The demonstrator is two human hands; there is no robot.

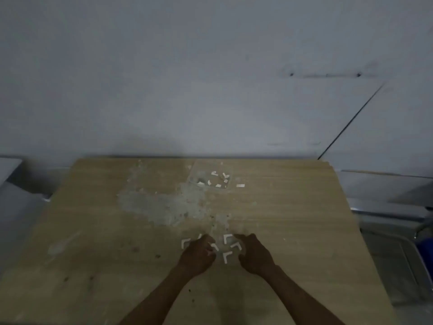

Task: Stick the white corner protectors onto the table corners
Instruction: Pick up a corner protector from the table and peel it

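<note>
Several white L-shaped corner protectors lie on the wooden table [93, 231] near its middle front. One protector [185, 243] lies just left of my left hand [198, 253], whose fingers are curled and pinch another small white protector [214, 247] at their tips. My right hand [254, 253] rests over the group with its fingers stretched forward, its index tip beside a protector [227, 238]. Between the hands lie two more: a protector [237, 246] and a protector [226, 256]. The frame is dim and blurred.
Small white scraps [218, 179] lie on a clear sheet at the back of the table, with one white strip [240, 185] beside it. A worn grey patch [161, 205] marks the tabletop. A wall stands behind; grey furniture flanks both sides.
</note>
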